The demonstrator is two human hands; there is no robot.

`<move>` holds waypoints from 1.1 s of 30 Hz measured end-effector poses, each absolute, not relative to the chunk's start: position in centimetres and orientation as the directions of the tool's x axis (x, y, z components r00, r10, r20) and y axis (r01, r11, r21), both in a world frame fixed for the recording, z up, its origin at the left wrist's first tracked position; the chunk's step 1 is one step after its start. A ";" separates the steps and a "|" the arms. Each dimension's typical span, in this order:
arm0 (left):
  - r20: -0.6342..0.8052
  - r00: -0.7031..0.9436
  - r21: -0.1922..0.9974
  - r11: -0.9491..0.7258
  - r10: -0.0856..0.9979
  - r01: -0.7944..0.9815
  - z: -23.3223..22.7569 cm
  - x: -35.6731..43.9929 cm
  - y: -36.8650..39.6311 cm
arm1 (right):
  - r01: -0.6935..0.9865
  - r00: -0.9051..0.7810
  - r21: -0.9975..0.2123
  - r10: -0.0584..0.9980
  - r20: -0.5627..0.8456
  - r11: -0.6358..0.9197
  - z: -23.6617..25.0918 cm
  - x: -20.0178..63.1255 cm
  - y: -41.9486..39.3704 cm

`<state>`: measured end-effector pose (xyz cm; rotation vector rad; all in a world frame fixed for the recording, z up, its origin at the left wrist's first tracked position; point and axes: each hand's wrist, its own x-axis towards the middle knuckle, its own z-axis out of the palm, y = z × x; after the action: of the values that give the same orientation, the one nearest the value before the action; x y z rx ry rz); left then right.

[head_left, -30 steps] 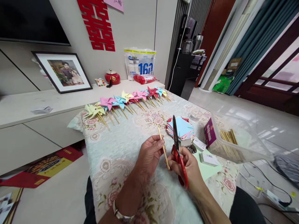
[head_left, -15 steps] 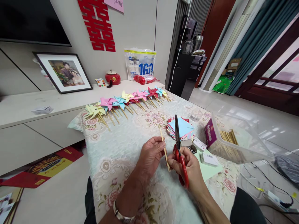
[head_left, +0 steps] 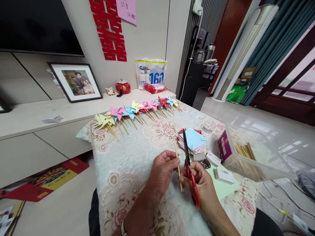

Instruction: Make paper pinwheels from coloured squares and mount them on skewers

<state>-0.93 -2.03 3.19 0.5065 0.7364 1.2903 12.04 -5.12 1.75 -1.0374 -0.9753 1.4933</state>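
1. A framed photograph (head_left: 75, 82) leans against the wall on a long low shelf (head_left: 36, 114), far left.
2. A row of paper pinwheels (head_left: 137, 109) on wooden sticks lies along the far edge of the table (head_left: 128, 157), which wears a floral cloth.
3. The left hand (head_left: 161, 173) pinches a thin wooden stick (head_left: 178, 168) between thumb and fingertips, holding it nearly upright above the cloth.
4. The right hand (head_left: 203, 186) is closed around the red handles of a pair of scissors (head_left: 189, 170); the dark blades stand together, pointing up and away, just beside the stick. The right thumb touches the stick's lower part.
5. The two hands sit close together, meeting at the stick.
6. Behind the blades rests a stack of coloured paper squares (head_left: 193, 141), blue on top.
7. Small white boxes (head_left: 222, 175) lie near the stack, on a pale green sheet.
8. Far right, a clear plastic tub (head_left: 248, 154) holds a bundle of more wooden sticks.
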 end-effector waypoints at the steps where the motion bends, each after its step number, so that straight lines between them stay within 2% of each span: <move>1: -0.204 0.104 0.706 0.220 0.974 -0.674 3.2 -0.9 -2.1 | -0.284 -0.096 -0.948 0.988 -0.121 -0.143 1.8 12.0 -5.1; 15: -0.195 0.150 0.606 0.240 0.969 -0.759 3.5 -1.0 -2.3 | -0.234 -0.117 -0.958 0.983 -0.141 -0.165 2.2 12.0 -5.3; 33: -0.148 0.079 0.625 0.155 0.986 -0.765 3.8 -1.0 -2.5 | -0.249 -0.215 -0.937 0.957 -0.193 -0.245 2.4 11.9 -5.7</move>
<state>-1.04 -2.52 3.82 0.4409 0.6187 1.3749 11.88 -5.67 2.43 -1.0593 -1.0165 1.6319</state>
